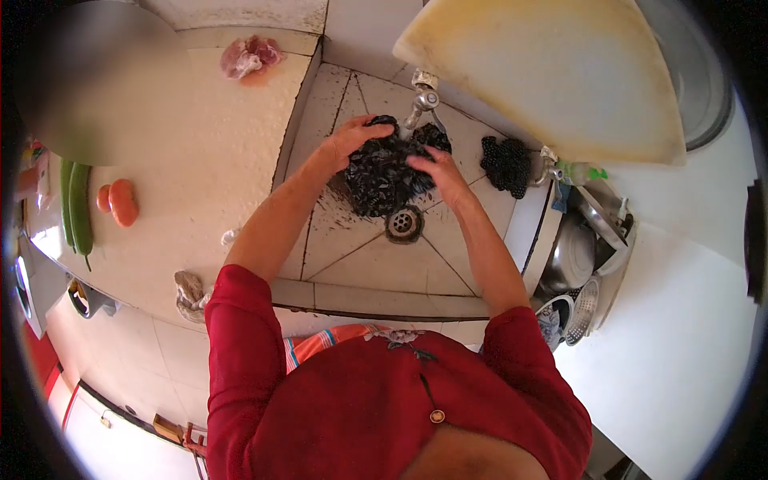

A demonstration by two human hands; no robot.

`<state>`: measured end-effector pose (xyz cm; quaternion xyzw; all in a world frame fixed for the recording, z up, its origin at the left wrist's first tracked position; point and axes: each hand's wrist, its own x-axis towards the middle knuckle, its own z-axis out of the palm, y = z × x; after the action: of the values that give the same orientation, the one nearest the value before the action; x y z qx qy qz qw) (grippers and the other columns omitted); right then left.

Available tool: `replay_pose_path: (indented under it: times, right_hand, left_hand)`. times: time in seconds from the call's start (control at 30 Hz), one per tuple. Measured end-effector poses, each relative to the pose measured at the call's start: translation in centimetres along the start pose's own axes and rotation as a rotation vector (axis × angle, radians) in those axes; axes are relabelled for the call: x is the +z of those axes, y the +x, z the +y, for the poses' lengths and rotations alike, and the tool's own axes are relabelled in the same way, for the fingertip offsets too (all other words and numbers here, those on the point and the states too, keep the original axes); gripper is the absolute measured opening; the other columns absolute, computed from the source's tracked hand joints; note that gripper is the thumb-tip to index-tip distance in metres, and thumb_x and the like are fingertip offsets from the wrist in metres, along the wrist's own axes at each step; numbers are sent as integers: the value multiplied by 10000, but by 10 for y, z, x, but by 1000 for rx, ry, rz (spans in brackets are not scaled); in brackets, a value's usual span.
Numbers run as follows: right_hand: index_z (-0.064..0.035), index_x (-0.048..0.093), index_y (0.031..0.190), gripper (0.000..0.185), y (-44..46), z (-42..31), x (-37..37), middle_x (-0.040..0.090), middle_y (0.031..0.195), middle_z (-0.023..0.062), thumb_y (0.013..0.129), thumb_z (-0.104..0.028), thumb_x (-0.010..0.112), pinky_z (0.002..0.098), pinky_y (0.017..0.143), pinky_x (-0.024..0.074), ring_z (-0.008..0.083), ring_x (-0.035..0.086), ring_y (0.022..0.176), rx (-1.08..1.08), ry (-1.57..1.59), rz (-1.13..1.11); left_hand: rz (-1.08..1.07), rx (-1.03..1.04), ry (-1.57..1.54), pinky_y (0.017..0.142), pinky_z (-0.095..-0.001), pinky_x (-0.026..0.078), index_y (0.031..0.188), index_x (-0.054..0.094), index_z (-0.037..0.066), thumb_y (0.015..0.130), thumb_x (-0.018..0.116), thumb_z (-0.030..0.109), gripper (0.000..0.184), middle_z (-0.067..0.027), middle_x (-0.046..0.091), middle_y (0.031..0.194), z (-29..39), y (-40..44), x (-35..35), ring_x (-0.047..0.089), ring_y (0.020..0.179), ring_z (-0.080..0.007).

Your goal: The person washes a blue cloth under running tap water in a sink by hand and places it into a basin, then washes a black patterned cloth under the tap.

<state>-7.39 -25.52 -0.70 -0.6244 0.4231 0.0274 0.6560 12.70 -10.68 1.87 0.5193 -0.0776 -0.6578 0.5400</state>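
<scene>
A crinkled, shiny black plastic bag (376, 180) lies in the tiled sink (360, 268), below the metal tap (424, 100). My left hand (350, 138) grips its upper left edge, with the fingers curled over the plastic. From the other side my right hand (438, 170) holds the bag's right part, fingers partly lost in the dark folds. What the bag contains cannot be made out. Dark specks are scattered over the tiles around it. Just below the bag sits the round drain (404, 224).
Raw meat (250, 58), tomatoes (122, 202), long green vegetables (78, 210) and a crumpled cloth (190, 296) lie on the left counter. A bumpy black bundle (506, 166) rests at the sink's right. Beyond stand a large yellowed board (552, 72) and metal pots (570, 252).
</scene>
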Motion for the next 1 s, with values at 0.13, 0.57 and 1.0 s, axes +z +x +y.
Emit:
replay_pose_path:
  times: [0.13, 0.57, 1.0]
  right_hand:
    - [-22, 563, 1213, 509, -21, -46, 20, 589, 1163, 139, 806, -292, 708, 401, 936, 459, 255, 579, 1071, 64, 578, 9]
    - [-18, 637, 1053, 365, -17, -39, 4, 651, 993, 64, 856, -320, 691, 348, 794, 514, 195, 635, 878, 19, 592, 3]
    - [-13, 547, 1239, 500, -18, 1, -22, 662, 1061, 131, 806, -233, 668, 339, 857, 468, 246, 624, 959, -221, -332, 59]
  left_hand:
    - [-9, 84, 758, 980, -393, 428, 1334, 496, 0, 653, 833, 420, 868, -188, 522, 1316, -22, 18, -28, 511, 1215, -295]
    - [203, 125, 440, 1017, -390, 374, 1156, 621, 10, 676, 804, 335, 608, -171, 635, 1115, -8, -25, -6, 544, 1154, -262]
    - [180, 325, -269, 679, -264, 496, 935, 628, 86, 751, 782, 239, 285, -38, 677, 873, 5, -29, -40, 625, 791, -112]
